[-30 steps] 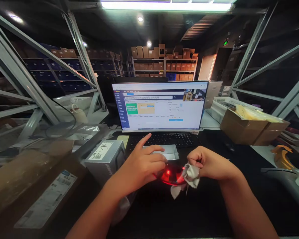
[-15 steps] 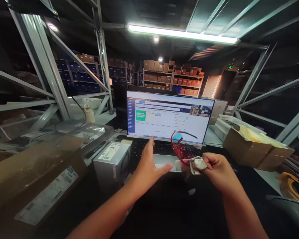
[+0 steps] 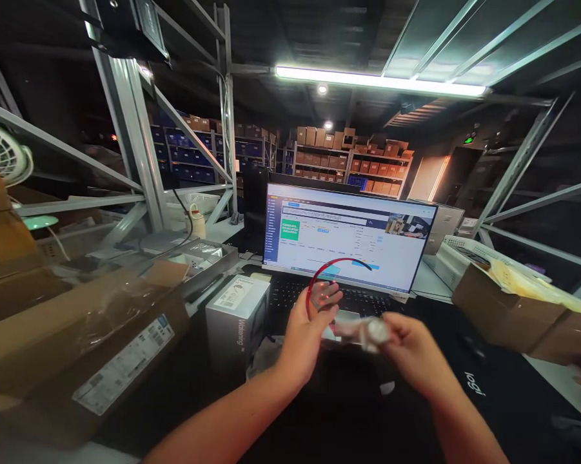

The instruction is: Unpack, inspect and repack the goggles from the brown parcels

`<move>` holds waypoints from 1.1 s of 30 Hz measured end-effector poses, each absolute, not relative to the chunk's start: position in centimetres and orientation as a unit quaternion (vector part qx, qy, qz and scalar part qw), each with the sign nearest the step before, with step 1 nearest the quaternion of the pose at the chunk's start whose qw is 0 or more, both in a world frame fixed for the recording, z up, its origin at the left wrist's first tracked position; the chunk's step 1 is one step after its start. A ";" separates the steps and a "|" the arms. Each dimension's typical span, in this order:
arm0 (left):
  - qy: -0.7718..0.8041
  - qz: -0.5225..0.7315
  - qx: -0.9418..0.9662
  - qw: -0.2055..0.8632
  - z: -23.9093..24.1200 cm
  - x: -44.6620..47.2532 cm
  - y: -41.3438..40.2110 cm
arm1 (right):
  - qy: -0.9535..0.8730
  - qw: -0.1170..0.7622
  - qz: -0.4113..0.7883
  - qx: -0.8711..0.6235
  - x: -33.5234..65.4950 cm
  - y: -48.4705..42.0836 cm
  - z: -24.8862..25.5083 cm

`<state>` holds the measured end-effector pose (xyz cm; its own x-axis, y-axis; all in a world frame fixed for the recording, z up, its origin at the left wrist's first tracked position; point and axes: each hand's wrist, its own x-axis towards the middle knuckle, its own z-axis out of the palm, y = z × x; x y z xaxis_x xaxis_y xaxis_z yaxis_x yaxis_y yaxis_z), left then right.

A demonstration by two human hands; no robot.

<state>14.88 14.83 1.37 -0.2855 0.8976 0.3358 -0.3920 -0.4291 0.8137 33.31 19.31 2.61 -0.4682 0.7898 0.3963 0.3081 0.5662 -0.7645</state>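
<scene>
My left hand (image 3: 305,335) is closed around the lower part of a thin curved red-and-black strip (image 3: 325,265), which looks like a cable or band. The strip arcs up and to the right in front of the screen, ending in a dark tip. Small red light spots show by my fingers. Between the thumb and fingers of my right hand (image 3: 409,345) is a small crumpled whitish packet (image 3: 377,330), blurred by motion. Something pale and blurred stretches between the two hands; I cannot tell what it is. A keyboard (image 3: 283,290) lies behind the hands.
A lit monitor (image 3: 348,238) stands straight ahead. To the left are a grey-white box (image 3: 236,316) and a large open carton (image 3: 126,361). An open cardboard box (image 3: 507,303) with yellowish contents sits at right. A white scrap (image 3: 387,388) lies on the dark mat.
My left hand has gone from open and apart to gripping the strip. The strip has shifted left relative to the monitor. My right hand still holds the packet. The camera view has turned left.
</scene>
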 end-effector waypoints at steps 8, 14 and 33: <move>0.379 0.688 0.547 0.290 0.2 15.8 14.6 | -0.593 0.561 0.514 -0.263 30.1 17.9 1.9; 0.410 0.657 0.583 0.246 -0.5 16.2 13.9 | -0.703 0.571 0.312 -0.288 28.7 15.7 1.4; 0.411 0.570 0.703 0.109 -1.0 15.5 13.4 | -0.566 0.583 0.529 -0.246 29.4 15.9 2.4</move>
<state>15.52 13.42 -1.00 0.0115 0.7018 0.7123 0.4543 -0.6382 0.6216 29.40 15.85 2.38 -0.1994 0.8948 0.3995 -0.3384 0.3198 -0.8850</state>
